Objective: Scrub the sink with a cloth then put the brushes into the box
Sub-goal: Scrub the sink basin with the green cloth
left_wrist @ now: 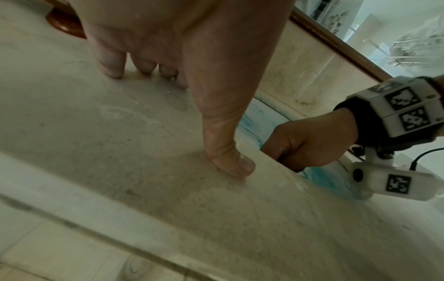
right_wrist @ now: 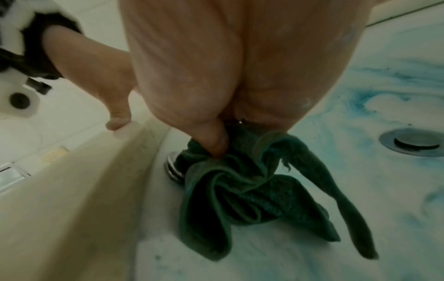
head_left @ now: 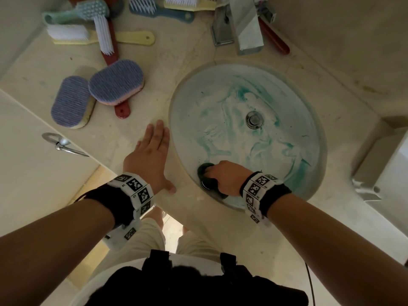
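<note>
- Green cloth (right_wrist: 240,199) is bunched up in the right hand (head_left: 225,176); the fingers and thumb curl round it, so this grip is clenched on the cloth.
- It is pressed on the near wall of the sink (head_left: 309,107), right by a small shiny metal ring (right_wrist: 171,169) set in that wall.
- Loose ends of it hang down toward the bottom of the bowl.
- Blue-green soap (head_left: 240,93) is smeared in swirls all over the bowl, around the drain (head_left: 254,119).
- The left hand (head_left: 150,160) lies flat on the table (head_left: 136,217), just beside the sink edge, fingers straight, holding nothing.
- The brushes (head_left: 99,91) lie in a heap on the table, far from the hands, past the sink and near the tap (head_left: 238,29).
- I cannot see any box.
- I think the scrubbing is only partly done, because lots of soap streaks are left.
- What could go wrong: the bowl looks wet and slippy, so the hand could slide and miss spots.
- A dangling end could snag on the metal ring or the drain and get pulled out of the grip.
- The flat hand could slip if the table edge is wet.
</note>
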